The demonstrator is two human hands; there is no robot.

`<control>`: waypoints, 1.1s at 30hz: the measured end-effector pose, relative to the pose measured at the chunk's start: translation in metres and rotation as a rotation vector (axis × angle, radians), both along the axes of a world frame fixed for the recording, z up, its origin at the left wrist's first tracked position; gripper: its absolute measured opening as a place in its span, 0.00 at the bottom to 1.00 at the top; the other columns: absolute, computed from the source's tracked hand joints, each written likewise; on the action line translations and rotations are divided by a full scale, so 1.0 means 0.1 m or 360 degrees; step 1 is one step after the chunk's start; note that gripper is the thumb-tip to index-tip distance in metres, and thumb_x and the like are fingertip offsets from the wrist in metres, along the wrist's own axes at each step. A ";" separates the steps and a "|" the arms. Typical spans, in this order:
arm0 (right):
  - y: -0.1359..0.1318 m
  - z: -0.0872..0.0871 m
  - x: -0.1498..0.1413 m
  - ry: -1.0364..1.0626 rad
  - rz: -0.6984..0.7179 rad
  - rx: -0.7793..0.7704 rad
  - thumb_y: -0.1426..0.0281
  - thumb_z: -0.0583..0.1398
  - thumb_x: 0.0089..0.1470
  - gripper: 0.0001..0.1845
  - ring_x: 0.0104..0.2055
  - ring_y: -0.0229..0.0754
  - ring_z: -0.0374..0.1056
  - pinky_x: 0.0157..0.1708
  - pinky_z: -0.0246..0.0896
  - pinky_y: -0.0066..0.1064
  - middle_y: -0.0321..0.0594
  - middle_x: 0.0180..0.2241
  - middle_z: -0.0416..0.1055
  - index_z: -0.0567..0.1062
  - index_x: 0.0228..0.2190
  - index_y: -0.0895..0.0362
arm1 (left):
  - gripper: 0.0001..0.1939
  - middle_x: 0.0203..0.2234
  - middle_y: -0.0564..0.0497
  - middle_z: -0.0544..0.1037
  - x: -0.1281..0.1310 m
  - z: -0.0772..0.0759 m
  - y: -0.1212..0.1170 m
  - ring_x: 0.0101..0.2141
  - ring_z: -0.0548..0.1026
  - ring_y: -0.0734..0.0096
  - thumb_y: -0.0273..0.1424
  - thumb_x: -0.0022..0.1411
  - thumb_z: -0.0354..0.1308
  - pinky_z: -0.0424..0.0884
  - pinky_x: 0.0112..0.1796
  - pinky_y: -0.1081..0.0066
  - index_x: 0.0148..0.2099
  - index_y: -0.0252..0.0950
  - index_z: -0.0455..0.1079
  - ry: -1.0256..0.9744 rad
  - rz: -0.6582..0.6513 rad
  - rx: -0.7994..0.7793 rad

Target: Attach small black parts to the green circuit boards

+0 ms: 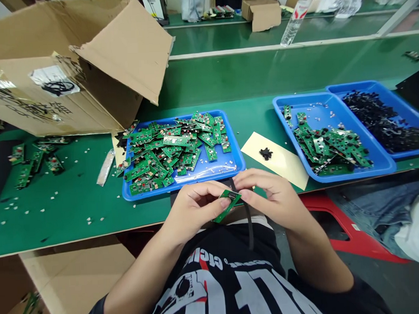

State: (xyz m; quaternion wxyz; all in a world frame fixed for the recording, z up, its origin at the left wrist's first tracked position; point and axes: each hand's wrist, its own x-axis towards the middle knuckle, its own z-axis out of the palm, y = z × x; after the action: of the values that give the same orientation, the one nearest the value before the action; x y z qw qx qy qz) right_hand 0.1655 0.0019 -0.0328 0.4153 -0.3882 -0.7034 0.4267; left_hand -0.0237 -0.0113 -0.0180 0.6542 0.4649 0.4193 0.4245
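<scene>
A small green circuit board [229, 206] with a dark part on its upper end is pinched between the thumb and fingers of my left hand [194, 206]. My right hand [271, 193] is closed at the board's right end, its thumb tip at the board's edge. A narrow black strip [249, 227] runs from between my right fingers and hangs down in front of my shirt. Just beyond my hands, a blue tray [182, 180] carries a heap of similar circuit boards [157, 161]. Fingertips partly cover the board.
Right of the tray lies a cream paper sheet [282, 165] with small black pieces [266, 153]. Further right are a blue tray of boards [380, 165] and another of black parts [377, 117]. An open cardboard box [99, 97] and loose boards [36, 160] occupy the left.
</scene>
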 end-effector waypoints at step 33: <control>0.00 0.19 -0.10 -0.0892 -0.0138 0.1116 0.76 0.55 0.59 0.13 0.26 0.39 0.66 0.26 0.59 0.32 0.41 0.23 0.73 0.75 0.25 0.59 | 0.12 0.26 0.51 0.79 0.07 0.04 -0.06 0.25 0.77 0.75 0.31 0.58 0.59 0.75 0.27 0.77 0.45 0.35 0.74 0.0120 0.0127 -0.0018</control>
State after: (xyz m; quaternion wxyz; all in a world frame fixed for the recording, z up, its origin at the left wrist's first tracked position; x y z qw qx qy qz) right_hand 0.1559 0.0015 -0.0143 0.3327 -0.3538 -0.8738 0.0233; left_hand -0.0164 -0.0171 -0.0143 0.6231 0.4596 0.4643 0.4301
